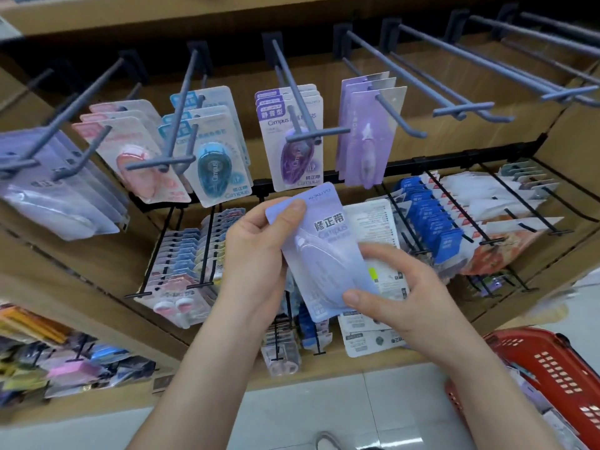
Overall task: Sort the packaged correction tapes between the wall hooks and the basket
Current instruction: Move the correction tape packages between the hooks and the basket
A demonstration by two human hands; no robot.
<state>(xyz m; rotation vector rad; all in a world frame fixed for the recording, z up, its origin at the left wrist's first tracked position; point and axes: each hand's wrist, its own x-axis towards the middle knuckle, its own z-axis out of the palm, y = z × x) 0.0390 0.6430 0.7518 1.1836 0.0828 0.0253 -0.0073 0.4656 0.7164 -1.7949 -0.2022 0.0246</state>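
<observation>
Correction tape pack (324,254) marked "Campus", pinched by left hand (256,264), right hand (402,300).

Lilac correction tape pack (324,254), tilted, just below hung purple packs (293,160); red basket (552,368) lower right

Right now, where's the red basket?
Head view, bottom right: the red basket sits low, right of the right hand, which with the left hand holds a lilac correction tape pack.
</observation>
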